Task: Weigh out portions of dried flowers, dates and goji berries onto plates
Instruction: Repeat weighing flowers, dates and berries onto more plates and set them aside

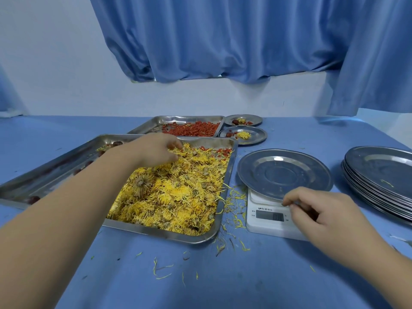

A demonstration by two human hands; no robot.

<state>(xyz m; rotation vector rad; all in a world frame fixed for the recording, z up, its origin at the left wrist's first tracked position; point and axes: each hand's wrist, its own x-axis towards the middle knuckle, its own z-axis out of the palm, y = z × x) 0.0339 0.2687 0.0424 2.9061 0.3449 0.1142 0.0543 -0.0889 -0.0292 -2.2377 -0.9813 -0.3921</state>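
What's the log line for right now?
step: grabbing dried flowers | left hand: pinches dried flowers in tray | right hand: pinches rim of empty plate on scale | filled plates: two

head camera; wide-angle; faces forward and down; close above table [138,286]; curtain [223,36] beyond

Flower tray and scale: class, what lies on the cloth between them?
Head view: loose yellow petals lie scattered on the blue cloth between tray and scale.
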